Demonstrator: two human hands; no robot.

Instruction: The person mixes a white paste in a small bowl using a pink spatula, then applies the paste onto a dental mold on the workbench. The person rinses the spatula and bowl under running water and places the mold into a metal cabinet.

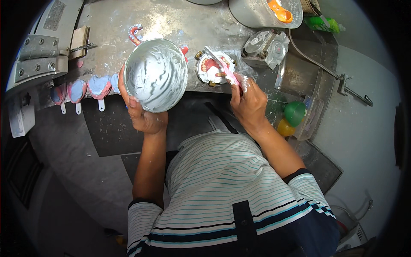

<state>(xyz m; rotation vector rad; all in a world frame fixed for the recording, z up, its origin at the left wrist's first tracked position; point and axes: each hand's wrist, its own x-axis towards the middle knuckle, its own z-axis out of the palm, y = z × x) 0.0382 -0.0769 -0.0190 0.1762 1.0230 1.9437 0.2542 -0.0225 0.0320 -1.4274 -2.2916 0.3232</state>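
Note:
My left hand [146, 120] grips a round mixing bowl [156, 73] by its side, tilted so that the wet white plaster smeared inside shows. In my right hand [251, 102] is a plaster spatula [230, 75] with a pink handle, its white-coated blade angled over a small round metal flask [199, 72]. Inside the flask sits a denture [208, 64] with pink gums and yellowish teeth, partly surrounded by white plaster. The spatula hides part of it, and whether the blade touches the denture I cannot tell. Behind the bowl, a curved pink piece [134, 33] lies on the bench.
Several impression trays [99, 86] filled with blue material line the bench's front edge at left. A plaster-splashed metal block [265, 49] stands right of the flask. Behind it is a grey bucket [248, 15] with an orange scoop [281, 12]. Green [295, 113] and yellow balls [285, 127] sit at right.

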